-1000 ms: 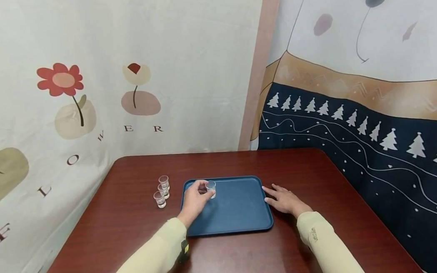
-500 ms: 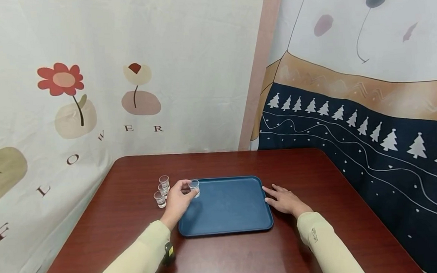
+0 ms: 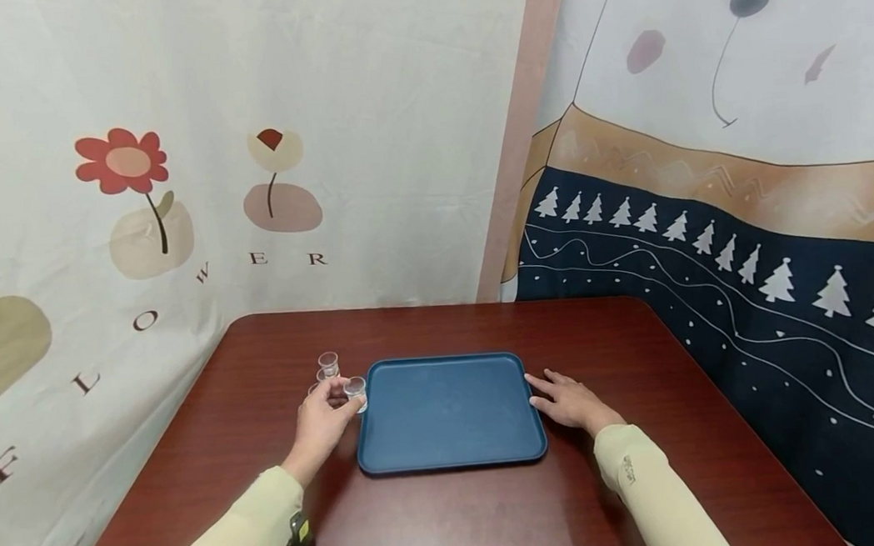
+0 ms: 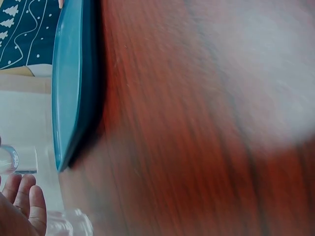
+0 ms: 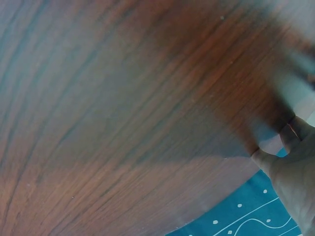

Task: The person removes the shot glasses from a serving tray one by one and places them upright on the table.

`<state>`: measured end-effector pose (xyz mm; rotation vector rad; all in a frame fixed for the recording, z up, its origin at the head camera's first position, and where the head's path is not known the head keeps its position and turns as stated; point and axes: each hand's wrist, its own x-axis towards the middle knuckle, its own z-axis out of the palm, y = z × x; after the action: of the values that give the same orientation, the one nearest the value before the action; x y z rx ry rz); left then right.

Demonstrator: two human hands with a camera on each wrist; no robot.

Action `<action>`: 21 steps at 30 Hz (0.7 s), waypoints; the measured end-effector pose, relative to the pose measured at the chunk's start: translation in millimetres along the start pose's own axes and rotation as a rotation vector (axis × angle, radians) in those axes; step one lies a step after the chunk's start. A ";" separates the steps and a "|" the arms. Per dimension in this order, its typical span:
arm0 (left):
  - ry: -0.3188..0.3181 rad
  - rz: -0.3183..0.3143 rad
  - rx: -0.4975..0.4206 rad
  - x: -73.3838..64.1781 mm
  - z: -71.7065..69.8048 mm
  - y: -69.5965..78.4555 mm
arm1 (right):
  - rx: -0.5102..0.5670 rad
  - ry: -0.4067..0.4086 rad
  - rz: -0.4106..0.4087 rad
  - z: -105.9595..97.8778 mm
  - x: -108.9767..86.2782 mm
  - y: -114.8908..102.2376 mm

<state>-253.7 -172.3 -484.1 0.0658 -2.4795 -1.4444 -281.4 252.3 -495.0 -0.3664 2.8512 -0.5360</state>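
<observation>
My left hand (image 3: 319, 426) pinches a small clear shot glass (image 3: 356, 389) between thumb and fingers, beside the left edge of the blue tray (image 3: 449, 414). Several more shot glasses (image 3: 328, 364) stand just behind and left of that hand, which partly covers them. In the left wrist view, the held shot glass (image 4: 25, 160) shows above the fingertips, with another glass (image 4: 74, 222) below them. On the other side, my right hand (image 3: 574, 402) lies palm down with fingers spread, its fingertips at the tray's right rim. No glass stands on the tray.
A reddish-brown wooden table (image 3: 459, 514) carries everything. Behind it hangs a pale cloth (image 3: 376, 143) with printed flowers, and to the right a dark blue cloth (image 3: 634, 294) with white trees.
My left hand has carried the shot glass leftward from above the tray to beside its left edge, near the other glasses. The right hand has stayed put.
</observation>
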 end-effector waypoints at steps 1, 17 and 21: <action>0.005 -0.003 0.005 -1.3 -2.4 -1.0 | 0.000 -0.001 0.001 0.1 -0.1 -0.3; 0.019 -0.090 0.040 -16.9 -28.8 -21.3 | -0.016 0.000 -0.002 0.9 0.8 -0.2; 0.017 -0.118 0.050 -19.9 -32.7 -25.8 | -0.016 -0.001 0.001 1.2 0.1 0.1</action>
<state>-228.7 -209.5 -495.2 0.2372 -2.5366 -1.4204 -281.3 252.0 -496.2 -0.3682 2.8563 -0.5129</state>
